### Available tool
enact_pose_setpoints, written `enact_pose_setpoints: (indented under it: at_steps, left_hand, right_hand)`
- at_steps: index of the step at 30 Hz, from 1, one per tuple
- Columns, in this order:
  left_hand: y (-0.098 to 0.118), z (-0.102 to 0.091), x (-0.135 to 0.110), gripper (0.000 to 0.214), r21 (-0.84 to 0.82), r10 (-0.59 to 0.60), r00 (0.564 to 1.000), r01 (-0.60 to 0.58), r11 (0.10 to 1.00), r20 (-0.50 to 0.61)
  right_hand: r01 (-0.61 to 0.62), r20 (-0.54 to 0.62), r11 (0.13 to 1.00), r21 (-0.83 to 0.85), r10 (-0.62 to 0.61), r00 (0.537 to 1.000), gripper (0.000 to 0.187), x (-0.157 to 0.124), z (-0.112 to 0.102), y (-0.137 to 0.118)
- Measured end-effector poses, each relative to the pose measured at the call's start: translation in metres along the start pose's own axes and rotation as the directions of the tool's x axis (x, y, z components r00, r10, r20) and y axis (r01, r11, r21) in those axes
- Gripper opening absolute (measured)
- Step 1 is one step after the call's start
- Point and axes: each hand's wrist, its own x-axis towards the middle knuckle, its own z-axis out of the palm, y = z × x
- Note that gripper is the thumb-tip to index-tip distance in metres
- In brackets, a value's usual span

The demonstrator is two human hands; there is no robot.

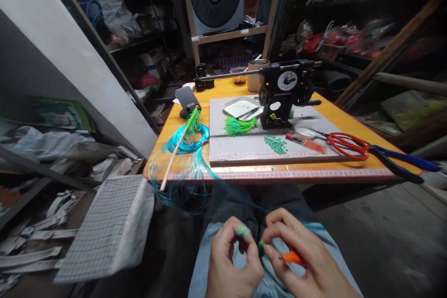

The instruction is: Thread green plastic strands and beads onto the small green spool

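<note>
Above my lap, my left hand [232,260] is curled, thumb and forefinger bent towards each other. A pale green wrap [242,231] covers one of its fingers. I cannot make out what, if anything, it pinches. Close beside it on the right, my right hand [303,256] is closed around a small orange-handled tool [292,257], mostly hidden by the fingers. A tiny bright green piece [261,244] sits at its fingertips. Teal line runs from the coil [188,138] on the table down towards my hands.
On the yellow table [159,158] are a grey board [237,149], a black geared machine [279,95], green bristly bundles [240,125], small green beads [275,144], red-handled scissors [349,144], blue-handled pliers [401,158], a white dish [240,104] and a wooden stick [178,149].
</note>
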Motion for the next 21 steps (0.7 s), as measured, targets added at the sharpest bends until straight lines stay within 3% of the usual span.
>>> enact_pose_setpoints:
  at_steps: [2, 6, 11, 13, 16, 21]
  left_hand:
    - [0.003, -0.006, 0.001, 0.015, -0.042, -0.014, 0.999, 0.013, 0.999, -0.044]
    - [0.008, -0.023, 0.005, 0.017, 0.036, 0.115, 0.991, -0.113, 0.993, -0.072]
    - [0.014, -0.047, 0.008, 0.013, -0.022, 0.180, 0.958, -0.190, 0.982, -0.224]
    - [0.018, -0.059, 0.009, 0.014, 0.006, 0.237, 0.917, -0.248, 0.969, -0.321]
    - [0.026, -0.080, 0.008, 0.007, -0.049, 0.304, 0.827, -0.369, 0.928, -0.474]
    - [0.030, -0.094, 0.002, 0.008, -0.174, 0.137, 0.806, -0.285, 0.943, -0.576]
  right_hand:
    - [0.039, 0.002, 0.999, -0.024, -0.039, 0.999, 0.007, 0.006, 0.001, -0.004]
    - [0.131, 0.047, 0.991, -0.031, -0.129, 0.990, 0.011, 0.021, 0.005, -0.014]
    - [0.218, 0.079, 0.976, 0.010, -0.218, 0.973, 0.019, 0.044, 0.016, -0.032]
    - [0.258, 0.093, 0.965, 0.041, -0.261, 0.961, 0.021, 0.056, 0.022, -0.044]
    - [0.279, 0.025, 0.951, 0.131, -0.285, 0.958, 0.019, 0.079, 0.031, -0.064]
    - [0.327, -0.101, 0.908, 0.262, -0.312, 0.945, 0.016, 0.111, 0.047, -0.090]
